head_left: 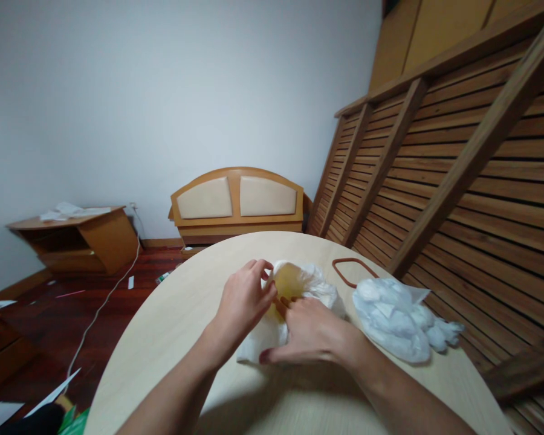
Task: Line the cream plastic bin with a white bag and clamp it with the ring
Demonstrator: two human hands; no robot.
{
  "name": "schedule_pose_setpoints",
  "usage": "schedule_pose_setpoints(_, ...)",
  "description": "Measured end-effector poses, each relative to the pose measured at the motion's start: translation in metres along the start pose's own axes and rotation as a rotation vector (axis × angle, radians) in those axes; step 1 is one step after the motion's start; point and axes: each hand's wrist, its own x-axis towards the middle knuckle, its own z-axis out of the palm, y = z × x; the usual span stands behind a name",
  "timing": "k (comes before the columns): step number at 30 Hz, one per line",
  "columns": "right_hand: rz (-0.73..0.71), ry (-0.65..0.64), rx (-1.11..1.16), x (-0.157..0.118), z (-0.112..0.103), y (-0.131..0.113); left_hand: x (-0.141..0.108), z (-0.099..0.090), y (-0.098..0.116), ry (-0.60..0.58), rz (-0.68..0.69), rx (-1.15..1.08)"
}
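A crumpled white plastic bag (320,284) lies in the middle of the round table, its mouth showing something yellow (289,279) inside. At the mouth's left edge, my left hand (247,293) is closed, thumb and fingertips pinching the bag's rim. My right hand (310,329) lies over the near side of the bag. Its fingers reach into the mouth against the yellow part, and its thumb is spread apart near the bag's lower edge. The right fingertips are partly hidden, and I cannot tell what the yellow thing is.
To the right sits a tied, translucent bag (392,317) of white contents, next to a brown rounded frame (351,270). The pale round table (163,356) fills the foreground. A slatted wooden panel (480,199) leans at the right. A white cable (102,308) crosses the floor at left.
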Motion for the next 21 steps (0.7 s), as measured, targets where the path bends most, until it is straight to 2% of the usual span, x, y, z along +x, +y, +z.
schedule_pose_setpoints(4,0.058,-0.072,0.013,0.000,0.004,0.002,-0.002,0.002,0.003,-0.033,0.028,-0.006)
schedule_pose_setpoints(8,0.060,-0.040,0.040,0.000,0.007,0.004,-0.002,0.003,0.003,-0.037,0.019,0.001)
schedule_pose_setpoints(12,0.011,0.016,0.061,-0.001,-0.004,0.007,-0.001,0.003,0.002,-0.021,0.009,0.011)
schedule_pose_setpoints(16,-0.101,-0.061,0.089,0.002,-0.014,0.015,0.000,0.005,-0.001,-0.023,0.012,0.020)
schedule_pose_setpoints(21,0.010,-0.091,-0.011,0.014,0.001,0.021,0.000,0.006,-0.001,-0.025,0.004,0.048)
